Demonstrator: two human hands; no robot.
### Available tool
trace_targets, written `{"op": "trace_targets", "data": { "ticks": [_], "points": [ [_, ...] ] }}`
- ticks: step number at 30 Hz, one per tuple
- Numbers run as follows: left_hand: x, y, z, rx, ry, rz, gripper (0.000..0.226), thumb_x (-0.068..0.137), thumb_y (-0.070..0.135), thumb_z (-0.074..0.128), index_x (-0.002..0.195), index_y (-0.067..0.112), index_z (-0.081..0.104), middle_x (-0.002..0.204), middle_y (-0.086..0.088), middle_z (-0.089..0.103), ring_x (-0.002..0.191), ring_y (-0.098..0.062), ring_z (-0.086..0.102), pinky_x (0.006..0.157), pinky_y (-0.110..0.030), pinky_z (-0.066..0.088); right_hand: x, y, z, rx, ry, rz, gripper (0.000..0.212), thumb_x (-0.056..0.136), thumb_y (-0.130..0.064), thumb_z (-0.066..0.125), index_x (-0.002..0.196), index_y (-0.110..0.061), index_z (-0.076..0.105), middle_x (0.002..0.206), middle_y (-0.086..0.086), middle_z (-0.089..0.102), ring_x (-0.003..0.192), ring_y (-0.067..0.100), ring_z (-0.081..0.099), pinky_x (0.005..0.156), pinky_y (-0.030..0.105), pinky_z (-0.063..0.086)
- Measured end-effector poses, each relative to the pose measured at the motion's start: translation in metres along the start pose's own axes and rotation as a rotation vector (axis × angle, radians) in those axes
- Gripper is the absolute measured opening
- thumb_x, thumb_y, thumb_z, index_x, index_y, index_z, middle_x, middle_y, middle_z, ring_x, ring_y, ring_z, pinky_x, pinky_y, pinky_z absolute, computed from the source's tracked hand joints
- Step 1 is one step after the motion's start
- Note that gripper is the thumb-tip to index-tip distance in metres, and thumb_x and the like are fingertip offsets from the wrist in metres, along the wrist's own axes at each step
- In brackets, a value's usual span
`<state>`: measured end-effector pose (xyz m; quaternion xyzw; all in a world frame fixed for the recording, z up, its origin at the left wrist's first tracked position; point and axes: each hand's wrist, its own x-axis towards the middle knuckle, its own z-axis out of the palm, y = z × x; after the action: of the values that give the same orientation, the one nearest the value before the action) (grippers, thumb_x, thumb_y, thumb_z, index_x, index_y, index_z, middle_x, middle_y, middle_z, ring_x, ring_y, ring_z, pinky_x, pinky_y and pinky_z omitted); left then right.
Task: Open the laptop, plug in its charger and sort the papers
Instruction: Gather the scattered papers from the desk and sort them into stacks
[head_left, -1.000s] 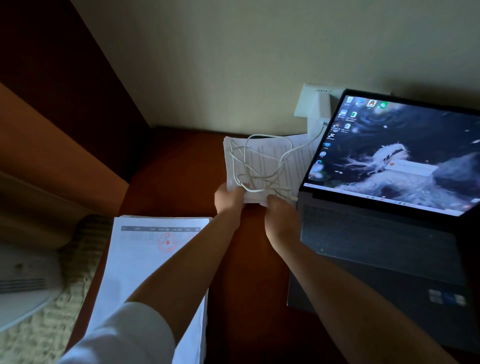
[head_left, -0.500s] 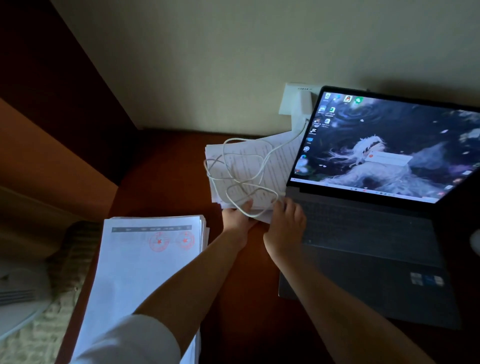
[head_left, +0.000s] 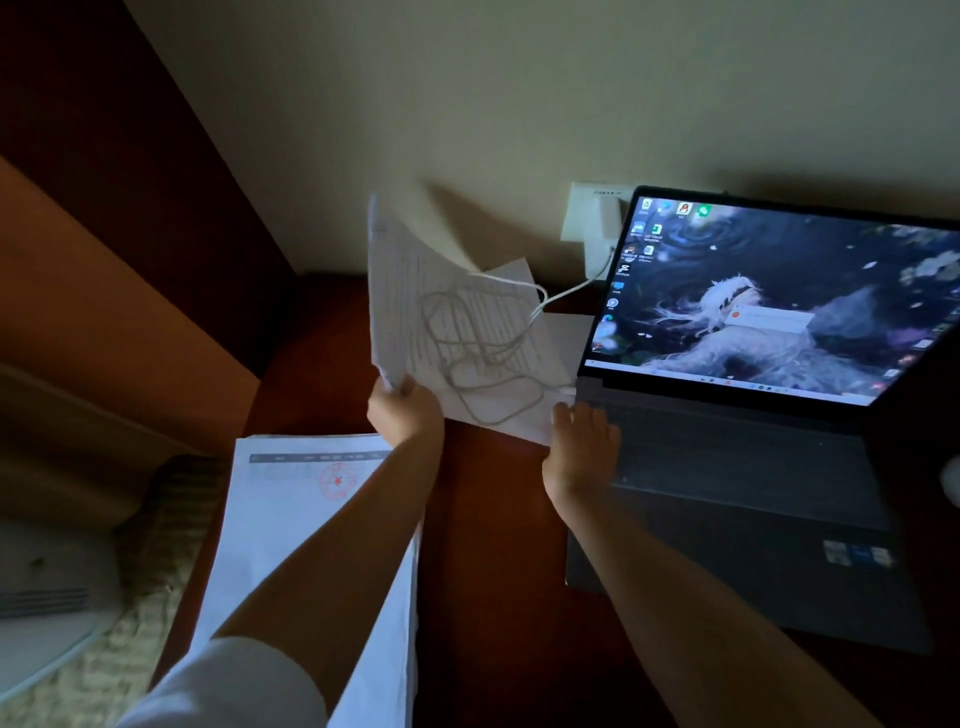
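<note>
The grey laptop (head_left: 737, 467) stands open on the right with its screen lit. A white charger (head_left: 597, 228) sits in the wall socket, and its white cable (head_left: 483, 364) lies coiled over a sheaf of printed papers (head_left: 415, 291). My left hand (head_left: 405, 410) grips the near left corner of that sheaf and lifts its left side up off the desk. My right hand (head_left: 582, 447) rests with straight fingers on the near right edge of the papers, beside the laptop's keyboard. A second stack of papers (head_left: 291, 519) with a red stamp lies at the near left.
The dark red wooden desk (head_left: 493, 545) meets a pale wall behind. A brown panel (head_left: 104, 291) rises at the left. A white object (head_left: 47, 597) rests on a woven surface at the lower left.
My left hand has raised the left side of the cable-covered papers, which now stand tilted. My right hand has opened and shifted right along the papers' edge.
</note>
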<state>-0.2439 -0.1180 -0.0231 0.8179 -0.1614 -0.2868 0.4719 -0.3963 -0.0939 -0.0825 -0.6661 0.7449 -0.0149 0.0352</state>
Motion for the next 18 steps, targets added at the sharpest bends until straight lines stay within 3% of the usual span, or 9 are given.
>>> {"op": "trace_targets", "data": {
  "ticks": [4,9,14,18],
  "points": [
    [-0.022,0.000,-0.014,-0.022,-0.026,0.082,0.022,0.095,0.001,0.045,0.109,-0.007,0.061,0.103,-0.021,0.064,0.092,-0.031,0.059,0.074,-0.029,0.041,-0.001,0.002,-0.007,-0.005,-0.053,-0.013,0.036,0.081,0.001,0.059,0.115,-0.010,0.056,0.113,0.010,0.057,0.109,0.029,0.051,0.092,0.037,0.037],
    [-0.039,-0.006,-0.030,0.001,-0.040,0.070,0.023,0.097,0.004,0.042,0.108,-0.008,0.059,0.102,-0.021,0.064,0.088,-0.028,0.057,0.072,-0.030,0.043,-0.006,0.008,-0.011,-0.054,-0.109,-0.061,0.048,0.086,-0.006,0.057,0.131,-0.015,0.043,0.126,0.007,0.050,0.119,0.025,0.046,0.099,0.036,0.033],
    [-0.028,-0.004,-0.057,0.005,0.096,0.103,0.032,0.095,0.005,0.039,0.114,0.002,0.063,0.105,-0.019,0.066,0.100,-0.037,0.061,0.086,-0.042,0.050,-0.018,0.012,-0.015,-0.057,-0.107,-0.049,0.052,0.084,-0.009,0.060,0.132,-0.016,0.041,0.126,0.008,0.049,0.119,0.025,0.047,0.099,0.036,0.035],
    [-0.024,-0.002,-0.092,-0.006,0.184,0.135,0.030,0.089,-0.003,0.034,0.091,0.013,0.060,0.077,-0.001,0.056,0.077,-0.024,0.051,0.066,-0.028,0.039,-0.030,-0.003,-0.015,-0.011,-0.119,-0.032,0.038,0.089,-0.009,0.052,0.126,-0.014,0.046,0.124,0.008,0.053,0.116,0.026,0.049,0.095,0.036,0.036]
  ]
}}
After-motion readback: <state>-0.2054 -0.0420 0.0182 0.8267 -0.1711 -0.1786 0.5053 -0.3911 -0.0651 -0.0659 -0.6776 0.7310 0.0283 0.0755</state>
